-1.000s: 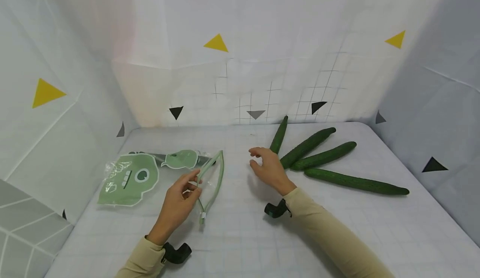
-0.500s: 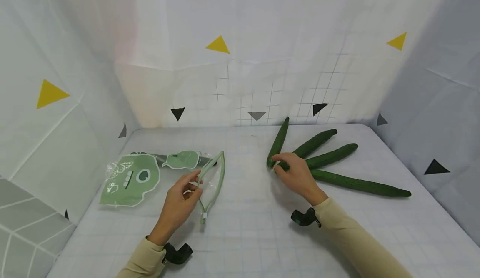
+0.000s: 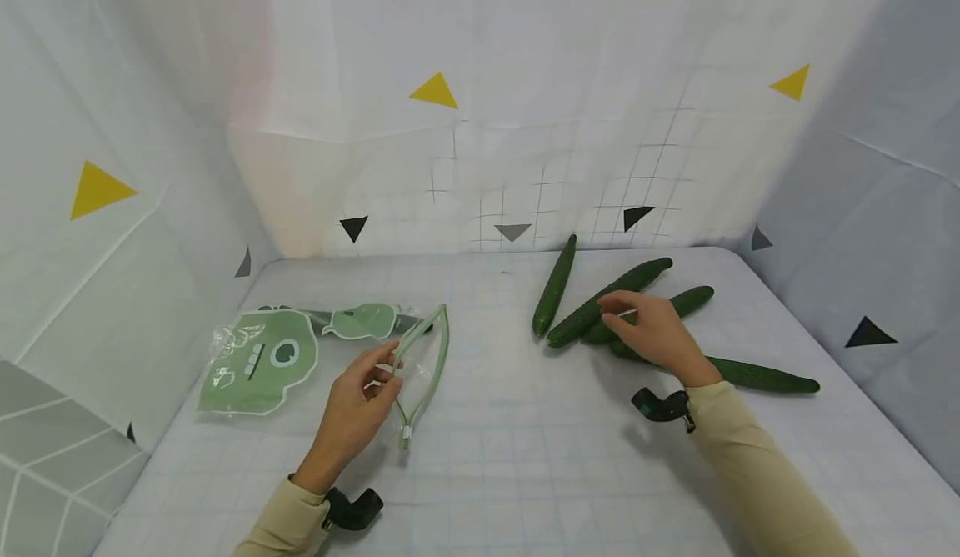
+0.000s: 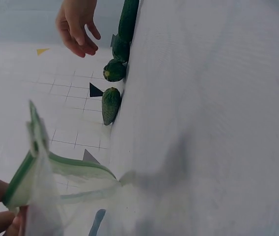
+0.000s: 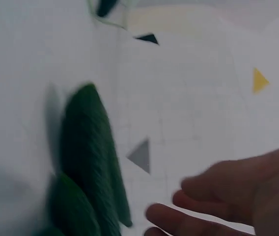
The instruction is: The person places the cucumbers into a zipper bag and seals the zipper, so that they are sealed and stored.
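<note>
My left hand (image 3: 358,405) pinches the green rim (image 3: 433,382) of a clear zip bag (image 3: 251,373) printed with a green one-eyed monster. The bag's mouth gapes toward the right, with a white slider (image 3: 407,433) at its near end. A dark, long thing (image 3: 311,317) shows in or behind the bag; I cannot tell which. My right hand (image 3: 651,332) hovers over several green cucumbers (image 3: 555,290) fanned out at the right, its fingers loosely bent around nothing. In the right wrist view, a cucumber (image 5: 83,147) lies apart from the fingers (image 5: 188,221).
A white cloth with a faint grid covers the table (image 3: 510,490). White curtain walls with yellow and black triangles close off the back and both sides. A black camera mount hangs under each wrist.
My right hand has moved rightward from between the bag and the cucumbers to above the middle cucumbers. The left hand and the bag have stayed in place.
</note>
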`<action>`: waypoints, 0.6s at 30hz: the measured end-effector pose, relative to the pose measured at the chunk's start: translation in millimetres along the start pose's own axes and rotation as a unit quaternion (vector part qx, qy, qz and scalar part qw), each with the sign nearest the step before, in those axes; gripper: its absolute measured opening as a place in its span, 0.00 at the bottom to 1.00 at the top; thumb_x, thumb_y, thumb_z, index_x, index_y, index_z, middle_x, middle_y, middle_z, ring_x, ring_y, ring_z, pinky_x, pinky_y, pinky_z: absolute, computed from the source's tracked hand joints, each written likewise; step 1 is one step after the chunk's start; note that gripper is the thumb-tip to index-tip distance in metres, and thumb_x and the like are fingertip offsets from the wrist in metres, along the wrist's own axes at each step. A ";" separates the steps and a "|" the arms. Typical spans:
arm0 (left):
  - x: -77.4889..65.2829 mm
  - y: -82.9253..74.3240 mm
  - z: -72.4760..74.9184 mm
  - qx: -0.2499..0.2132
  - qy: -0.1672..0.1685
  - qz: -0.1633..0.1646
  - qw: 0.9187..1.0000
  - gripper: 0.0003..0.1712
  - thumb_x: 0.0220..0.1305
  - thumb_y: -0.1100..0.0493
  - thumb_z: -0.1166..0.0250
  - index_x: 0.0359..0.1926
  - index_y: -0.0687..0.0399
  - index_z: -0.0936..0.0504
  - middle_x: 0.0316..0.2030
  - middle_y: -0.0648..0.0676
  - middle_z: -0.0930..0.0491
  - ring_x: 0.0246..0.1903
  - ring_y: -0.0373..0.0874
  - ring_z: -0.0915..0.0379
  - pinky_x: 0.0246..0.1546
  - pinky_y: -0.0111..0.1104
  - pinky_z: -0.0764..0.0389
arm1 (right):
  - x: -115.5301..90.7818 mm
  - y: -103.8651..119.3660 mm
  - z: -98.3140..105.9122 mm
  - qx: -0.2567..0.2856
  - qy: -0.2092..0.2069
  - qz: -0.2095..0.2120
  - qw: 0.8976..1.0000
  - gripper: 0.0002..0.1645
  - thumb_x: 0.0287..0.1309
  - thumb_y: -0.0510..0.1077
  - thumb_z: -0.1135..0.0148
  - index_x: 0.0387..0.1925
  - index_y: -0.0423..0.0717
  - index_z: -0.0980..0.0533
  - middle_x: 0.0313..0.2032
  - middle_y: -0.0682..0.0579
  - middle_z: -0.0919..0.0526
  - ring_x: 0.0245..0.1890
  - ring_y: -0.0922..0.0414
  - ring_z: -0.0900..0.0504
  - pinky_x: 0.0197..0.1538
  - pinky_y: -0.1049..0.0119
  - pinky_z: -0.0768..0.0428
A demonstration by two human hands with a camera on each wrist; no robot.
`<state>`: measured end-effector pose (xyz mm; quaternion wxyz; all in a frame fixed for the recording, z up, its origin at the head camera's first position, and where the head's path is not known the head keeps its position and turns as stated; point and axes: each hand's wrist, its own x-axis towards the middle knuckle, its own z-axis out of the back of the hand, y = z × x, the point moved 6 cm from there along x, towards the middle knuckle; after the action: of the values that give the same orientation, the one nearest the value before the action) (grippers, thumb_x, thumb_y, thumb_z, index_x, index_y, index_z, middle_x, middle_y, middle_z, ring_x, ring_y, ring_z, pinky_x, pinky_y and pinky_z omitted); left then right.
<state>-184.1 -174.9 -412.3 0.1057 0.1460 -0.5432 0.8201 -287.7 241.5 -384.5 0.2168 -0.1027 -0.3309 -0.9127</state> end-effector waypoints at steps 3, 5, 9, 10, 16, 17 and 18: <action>0.3 -0.4 0.5 0.001 0.000 0.000 1.000 0.30 0.66 0.73 0.33 0.69 0.62 0.23 0.49 0.57 0.20 0.42 0.48 0.21 0.40 0.30 0.20 | -1.8 -8.2 19.8 -0.007 0.034 -0.004 0.999 0.16 0.73 0.41 0.36 0.57 0.37 0.18 0.48 0.42 0.14 0.48 0.42 0.15 0.48 0.45 0.17; 0.3 -0.2 0.6 0.002 0.000 0.001 1.000 0.30 0.66 0.73 0.33 0.69 0.62 0.23 0.49 0.57 0.21 0.42 0.48 0.21 0.40 0.30 0.20 | -3.5 -13.3 31.0 -0.006 0.051 -0.003 0.999 0.17 0.73 0.41 0.36 0.57 0.37 0.19 0.49 0.43 0.14 0.49 0.43 0.15 0.49 0.45 0.18; -0.1 1.2 0.8 0.006 -0.001 0.004 1.000 0.30 0.66 0.74 0.33 0.69 0.62 0.23 0.49 0.56 0.20 0.42 0.47 0.20 0.40 0.30 0.19 | -8.9 -26.9 47.5 -0.016 0.088 0.002 0.996 0.19 0.72 0.44 0.34 0.59 0.38 0.19 0.49 0.45 0.14 0.50 0.44 0.16 0.52 0.43 0.20; -0.1 1.4 0.8 0.006 -0.002 0.004 1.000 0.30 0.66 0.74 0.33 0.69 0.61 0.23 0.49 0.56 0.20 0.42 0.47 0.20 0.40 0.30 0.19 | -10.5 -30.6 50.7 -0.019 0.097 0.003 0.995 0.20 0.72 0.44 0.34 0.59 0.39 0.19 0.49 0.45 0.14 0.50 0.44 0.16 0.52 0.43 0.20; -0.3 2.3 0.6 0.002 -0.004 0.004 1.000 0.30 0.66 0.74 0.33 0.69 0.61 0.23 0.49 0.57 0.20 0.42 0.47 0.20 0.40 0.30 0.20 | -19.9 -51.2 61.6 -0.015 0.150 -0.017 0.988 0.24 0.70 0.41 0.32 0.63 0.35 0.22 0.48 0.47 0.13 0.50 0.47 0.15 0.49 0.48 0.19; -0.3 2.5 0.5 0.001 -0.004 0.005 1.000 0.30 0.66 0.74 0.33 0.69 0.61 0.23 0.49 0.57 0.20 0.42 0.47 0.20 0.40 0.30 0.20 | -21.0 -54.2 61.7 -0.013 0.158 -0.021 0.987 0.25 0.70 0.41 0.32 0.63 0.34 0.23 0.48 0.47 0.13 0.50 0.47 0.15 0.49 0.49 0.19; -0.2 2.6 0.3 -0.001 -0.004 0.006 1.000 0.30 0.66 0.74 0.33 0.69 0.61 0.23 0.49 0.57 0.20 0.42 0.47 0.20 0.40 0.30 0.20 | -21.8 -57.3 61.7 -0.011 0.165 -0.024 0.986 0.25 0.70 0.41 0.32 0.63 0.33 0.23 0.48 0.47 0.13 0.50 0.47 0.15 0.50 0.50 0.20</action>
<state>-184.7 -176.2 -414.5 0.0985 0.1463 -0.5451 0.8196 -292.3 328.1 -376.9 0.2455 0.0552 -0.2833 -0.9255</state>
